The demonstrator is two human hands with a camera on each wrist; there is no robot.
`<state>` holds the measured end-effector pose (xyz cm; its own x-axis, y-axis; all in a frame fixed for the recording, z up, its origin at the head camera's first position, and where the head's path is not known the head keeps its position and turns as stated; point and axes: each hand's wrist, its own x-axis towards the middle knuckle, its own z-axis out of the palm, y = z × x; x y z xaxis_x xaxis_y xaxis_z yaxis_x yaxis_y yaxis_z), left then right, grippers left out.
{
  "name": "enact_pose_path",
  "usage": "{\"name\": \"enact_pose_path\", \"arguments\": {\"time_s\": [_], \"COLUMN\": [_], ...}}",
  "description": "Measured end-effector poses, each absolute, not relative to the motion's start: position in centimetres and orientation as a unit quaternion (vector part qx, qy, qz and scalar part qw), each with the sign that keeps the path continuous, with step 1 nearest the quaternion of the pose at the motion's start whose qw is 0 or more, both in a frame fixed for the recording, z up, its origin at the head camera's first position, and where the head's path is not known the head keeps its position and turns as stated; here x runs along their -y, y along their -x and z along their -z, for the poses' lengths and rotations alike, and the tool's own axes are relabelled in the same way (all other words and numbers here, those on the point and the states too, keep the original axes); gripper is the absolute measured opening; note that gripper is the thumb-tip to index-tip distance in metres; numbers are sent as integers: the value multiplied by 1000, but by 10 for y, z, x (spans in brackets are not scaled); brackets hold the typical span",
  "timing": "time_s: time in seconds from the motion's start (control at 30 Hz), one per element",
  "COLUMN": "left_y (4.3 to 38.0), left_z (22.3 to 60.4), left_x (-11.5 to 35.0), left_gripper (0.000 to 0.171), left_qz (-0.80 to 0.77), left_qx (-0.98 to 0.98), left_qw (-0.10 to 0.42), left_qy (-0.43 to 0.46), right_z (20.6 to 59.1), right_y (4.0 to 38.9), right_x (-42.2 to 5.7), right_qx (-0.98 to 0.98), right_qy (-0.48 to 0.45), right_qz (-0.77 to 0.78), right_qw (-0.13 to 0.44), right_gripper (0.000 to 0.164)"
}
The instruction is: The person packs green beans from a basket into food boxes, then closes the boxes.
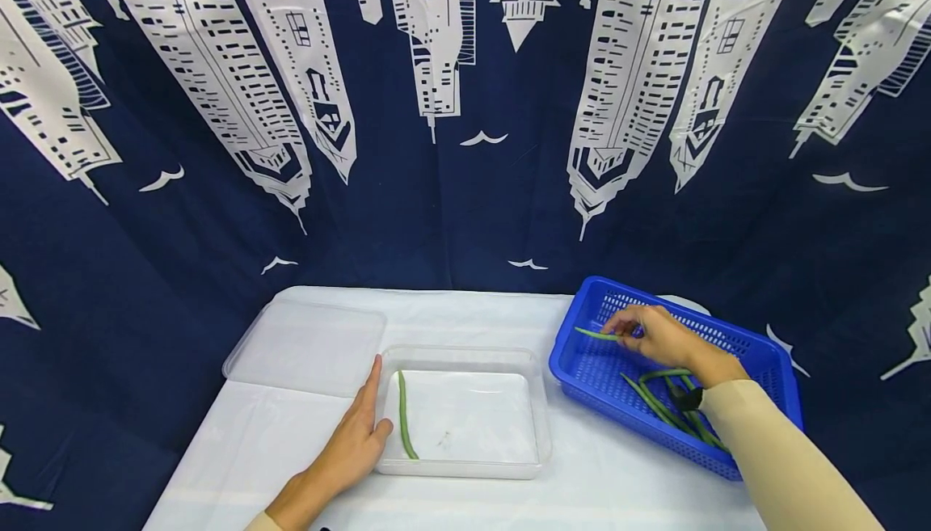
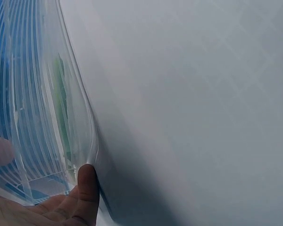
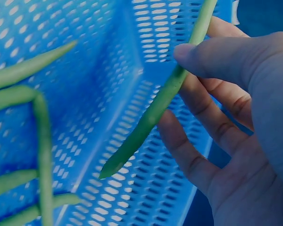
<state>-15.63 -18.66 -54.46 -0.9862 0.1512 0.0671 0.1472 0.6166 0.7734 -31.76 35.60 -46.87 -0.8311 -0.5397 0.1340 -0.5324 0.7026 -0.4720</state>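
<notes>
Over the blue basket (image 1: pixel 582 389), my right hand (image 1: pixel 658 335) pinches one green bean (image 3: pixel 146 117) between thumb and fingers. Several more green beans (image 1: pixel 655 406) lie inside the basket, partly covered by my wrist in the head view. My left hand (image 1: pixel 356 434) rests with straight fingers against the left side of a clear plastic container (image 1: pixel 465 469). A single green bean (image 1: pixel 403 414) lies lengthwise along that container's left wall. The left wrist view shows a left fingertip (image 2: pixel 87 181) touching the container's rim.
A translucent flat lid (image 1: pixel 313 345) lies at the back left of the white-covered table (image 1: pixel 240 442). Behind the table hangs a dark blue cloth (image 1: pixel 444 216) with white building prints. The basket stands at an angle on the table's right side.
</notes>
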Motion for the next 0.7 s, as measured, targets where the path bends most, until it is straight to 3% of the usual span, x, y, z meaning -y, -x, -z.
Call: {"name": "enact_pose_path", "arguments": {"time_s": [0.17,0.4,0.7], "left_y": [156,155,154], "left_z": [544,544,543], "left_x": [186,186,186], "left_gripper": [102,103,103], "left_qz": [-429,-429,-433], "left_qx": [-899,-900,-898], "left_qw": [2,-1,-6], "left_qy": [-84,-81,-83], "right_z": [456,441,425], "right_y": [312,304,291], "right_x": [-348,-334,-312], "right_qx": [-930,-923,-925], "right_qy": [274,307,312], "right_qz": [243,231,214], "right_qw": [16,-23,-32], "right_gripper": [34,36,38]}}
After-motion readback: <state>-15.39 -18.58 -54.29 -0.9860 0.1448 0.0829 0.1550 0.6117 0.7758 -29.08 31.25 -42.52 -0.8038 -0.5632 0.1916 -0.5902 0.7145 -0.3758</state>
